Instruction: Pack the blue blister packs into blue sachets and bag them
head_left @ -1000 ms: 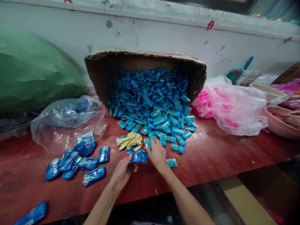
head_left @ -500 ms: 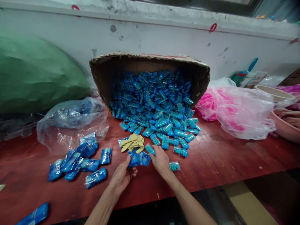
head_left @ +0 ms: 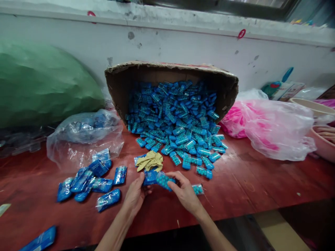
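Note:
My left hand [head_left: 135,196] pinches a blue printed packet [head_left: 150,177] by its left side. Between the thumb and fingers of my right hand [head_left: 186,194] is a small clear case of turquoise beads [head_left: 163,180] with a blue end, held right against the packet; whether it has entered the packet I cannot tell. Just beyond both hands lies a crumpled yellow glove [head_left: 151,161], partly over other blue packets. A loose bead case [head_left: 198,189] rests to the right of my right hand. Many similar cases [head_left: 178,129] spill from a tipped cardboard box [head_left: 112,92].
Several filled blue packets [head_left: 83,180] lie in a heap at the left, with another [head_left: 39,238] near the front edge. A clear plastic bag [head_left: 83,139] and a green sack [head_left: 44,83] stand behind them. Pink-filled plastic bags [head_left: 280,129] sit right of the box.
My right hand has picked up a bead case from the table and brought it left and nearer, against the packet. My left hand keeps hold of the packet. The view has shifted slightly.

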A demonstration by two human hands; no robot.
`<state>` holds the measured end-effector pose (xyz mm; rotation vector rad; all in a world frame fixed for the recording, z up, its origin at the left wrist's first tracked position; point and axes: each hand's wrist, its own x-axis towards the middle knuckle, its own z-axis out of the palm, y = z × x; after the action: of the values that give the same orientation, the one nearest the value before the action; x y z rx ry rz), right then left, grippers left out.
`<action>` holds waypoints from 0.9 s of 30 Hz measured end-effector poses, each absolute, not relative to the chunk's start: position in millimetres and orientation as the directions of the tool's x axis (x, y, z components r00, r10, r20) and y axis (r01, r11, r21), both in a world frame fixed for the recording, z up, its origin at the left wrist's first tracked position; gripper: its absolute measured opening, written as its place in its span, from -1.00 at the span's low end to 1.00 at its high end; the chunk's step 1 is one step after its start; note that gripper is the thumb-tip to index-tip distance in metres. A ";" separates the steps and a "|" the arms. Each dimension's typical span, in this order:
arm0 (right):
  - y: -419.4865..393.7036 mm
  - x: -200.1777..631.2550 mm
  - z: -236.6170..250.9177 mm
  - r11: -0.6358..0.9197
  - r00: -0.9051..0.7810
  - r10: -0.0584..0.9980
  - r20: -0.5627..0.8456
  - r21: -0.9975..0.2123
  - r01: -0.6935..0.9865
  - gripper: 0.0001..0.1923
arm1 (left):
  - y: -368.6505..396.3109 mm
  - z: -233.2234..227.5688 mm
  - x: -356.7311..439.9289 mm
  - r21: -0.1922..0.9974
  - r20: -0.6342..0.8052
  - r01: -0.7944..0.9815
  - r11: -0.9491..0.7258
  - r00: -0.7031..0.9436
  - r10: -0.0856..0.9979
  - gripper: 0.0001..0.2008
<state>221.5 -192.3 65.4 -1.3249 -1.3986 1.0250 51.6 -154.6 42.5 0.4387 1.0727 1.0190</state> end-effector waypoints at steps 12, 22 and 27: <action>-191.0 220.0 59.6 -0.051 -0.012 0.999 -0.051 -0.998 0.045 -0.78 | -152.1 42.5 54.4 0.904 -0.337 -0.271 0.330 0.024 0.941 -0.66; -200.9 198.5 50.2 0.182 0.028 0.981 0.190 -0.964 0.192 -0.80 | -160.3 45.6 61.0 0.603 -0.588 -0.498 0.623 0.250 0.769 -0.82; -191.6 211.3 48.3 -0.013 -0.151 0.989 0.006 -0.992 -0.124 -0.70 | -157.2 46.0 56.6 0.581 -0.536 -0.492 0.649 0.369 0.759 -0.85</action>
<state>211.3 -191.6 48.3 -1.0433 -1.2223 1.3785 56.6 -157.2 46.0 0.3495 0.8727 0.8244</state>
